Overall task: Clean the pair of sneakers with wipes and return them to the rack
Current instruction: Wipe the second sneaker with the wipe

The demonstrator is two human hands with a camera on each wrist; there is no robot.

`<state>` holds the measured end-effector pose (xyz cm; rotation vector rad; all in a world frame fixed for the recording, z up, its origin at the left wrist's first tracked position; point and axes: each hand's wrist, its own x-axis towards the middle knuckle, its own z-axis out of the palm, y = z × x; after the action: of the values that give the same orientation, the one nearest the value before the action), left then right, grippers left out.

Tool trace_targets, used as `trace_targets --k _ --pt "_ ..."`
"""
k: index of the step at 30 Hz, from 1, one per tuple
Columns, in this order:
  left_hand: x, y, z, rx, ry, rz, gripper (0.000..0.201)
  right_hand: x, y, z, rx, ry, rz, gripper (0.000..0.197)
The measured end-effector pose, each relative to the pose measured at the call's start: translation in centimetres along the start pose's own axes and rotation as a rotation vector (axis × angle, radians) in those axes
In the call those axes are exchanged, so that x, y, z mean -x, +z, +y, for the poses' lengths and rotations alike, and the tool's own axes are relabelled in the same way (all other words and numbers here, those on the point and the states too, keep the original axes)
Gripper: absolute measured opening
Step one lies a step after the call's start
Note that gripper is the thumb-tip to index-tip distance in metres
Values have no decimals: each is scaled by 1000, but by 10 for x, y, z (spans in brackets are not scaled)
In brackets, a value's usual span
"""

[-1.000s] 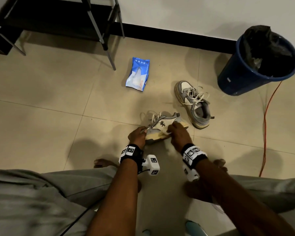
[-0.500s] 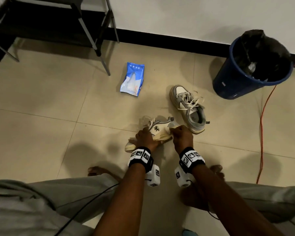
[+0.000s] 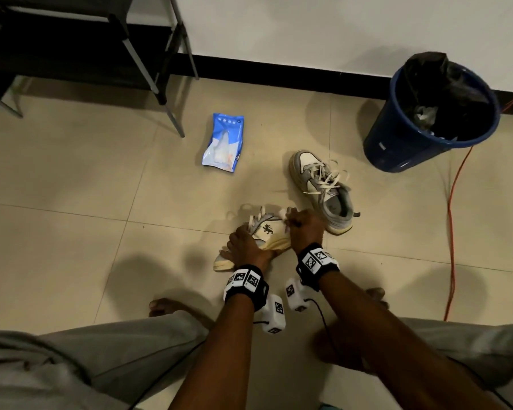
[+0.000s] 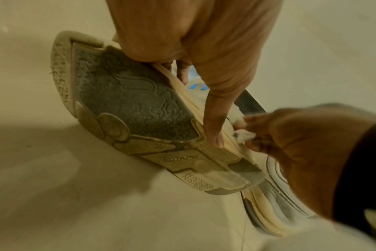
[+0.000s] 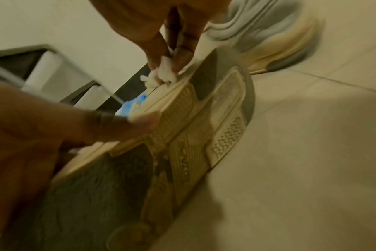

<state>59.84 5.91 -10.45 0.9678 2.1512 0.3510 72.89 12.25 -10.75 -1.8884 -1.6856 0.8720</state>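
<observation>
A cream and grey sneaker [image 3: 268, 232] is tipped on its side just above the floor, its dirty grey sole [image 4: 131, 101] facing me. My left hand [image 3: 245, 247] grips it at the toe half, thumb across the sole's edge. My right hand [image 3: 304, 229] pinches a crumpled white wipe [image 5: 161, 77] against the sneaker's side near the heel. The second sneaker [image 3: 323, 189] lies upright on the tiles just to the right. A blue pack of wipes [image 3: 224, 143] lies further back. The black shoe rack [image 3: 71, 45] stands at the back left.
A blue bin [image 3: 436, 116] with a black liner stands at the back right against the wall. An orange cable [image 3: 452, 220] runs down the floor on the right. My bare feet and grey trouser legs [image 3: 101, 359] are close below the hands.
The right hand has slid the wipe along the sneaker's side toward the heel. The left hand has shifted down over the toe half, and the sneaker has turned slightly.
</observation>
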Motion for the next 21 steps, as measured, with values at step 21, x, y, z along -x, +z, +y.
trace_targets --k 21 --pt "10 5 -4 -30 54 29 107 5 -46 38 43 71 42 20"
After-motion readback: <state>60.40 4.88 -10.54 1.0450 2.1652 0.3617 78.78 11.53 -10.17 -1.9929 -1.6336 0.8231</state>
